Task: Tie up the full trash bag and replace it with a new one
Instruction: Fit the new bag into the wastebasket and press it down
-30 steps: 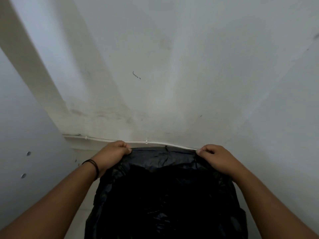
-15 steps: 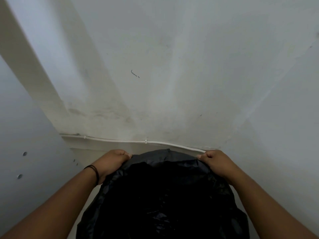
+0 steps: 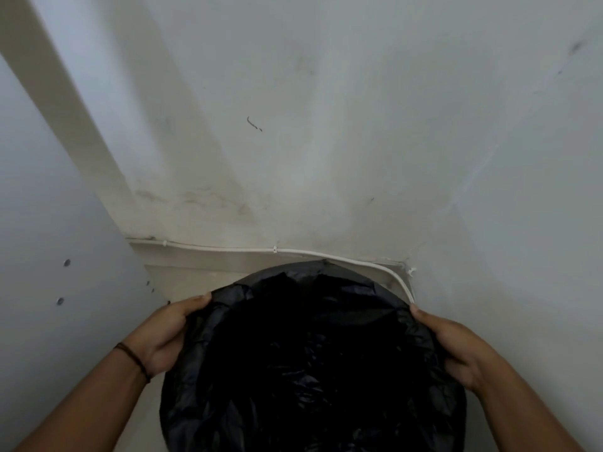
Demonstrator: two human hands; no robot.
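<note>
A black trash bag (image 3: pixel 310 360) fills the lower middle of the head view, spread open over a round bin whose rim (image 3: pixel 313 265) shows at the far side. My left hand (image 3: pixel 166 334) grips the bag's left edge, with a dark band on its wrist. My right hand (image 3: pixel 453 347) grips the bag's right edge. Both hands press the plastic against the sides of the bin. The bag's inside is too dark to make out.
The bin stands in a corner of white walls (image 3: pixel 326 125), close to the wall on the right. A white cable (image 3: pixel 293 251) clipped along the skirting runs just behind the bin and bends down at its right. A white panel (image 3: pixel 49 256) stands at the left.
Both hands have slid from the far edge of the bag down and outward along its sides. The bag's mouth now sits wider and rounder over the bin.
</note>
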